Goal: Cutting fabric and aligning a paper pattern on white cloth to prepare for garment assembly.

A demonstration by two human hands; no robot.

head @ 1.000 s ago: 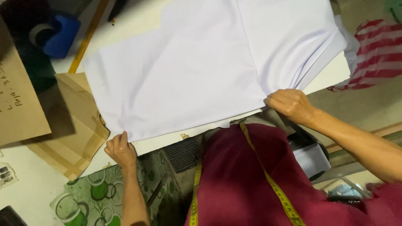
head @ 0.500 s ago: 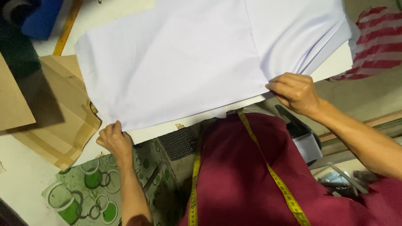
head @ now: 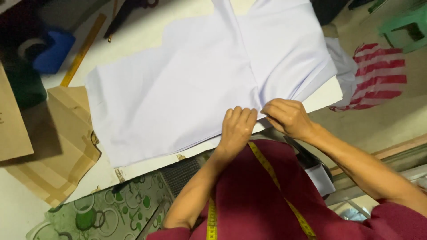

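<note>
Your left hand (head: 238, 126) — laid palm down, fingers together and extended, flat on the near edge of the white woven fabric piece (head: 178, 93); it presses, it does not grip.

Your right hand (head: 287, 116) — just beside the left, almost touching it, fingers curled in and pinching the same near edge where the layered folds of the fabric meet.

White fabric piece — spread flat on the pale worktable (head: 142, 33), running away from both hands toward the far side and out to your left; several layers show stacked at its right edge. Both hands sit at its near edge, right of its middle.

Yellow measuring tape (head: 271, 171) — draped round your neck, over the dark red garment, directly below the hands.

Brown paper pattern pieces (head: 62, 146) — on the table to the left of the fabric, their upper corner tucked under its left edge.

Long yellow wooden ruler (head: 82, 51) — lying slantwise at the far left, near the fabric's far left corner.

Blue object (head: 53, 51) — beside the ruler, kind unclear.

Green patterned cloth (head: 120, 209) — below the table edge, near left.

Red-and-white striped bag (head: 378, 75) — on the floor, well apart to the right.
</note>
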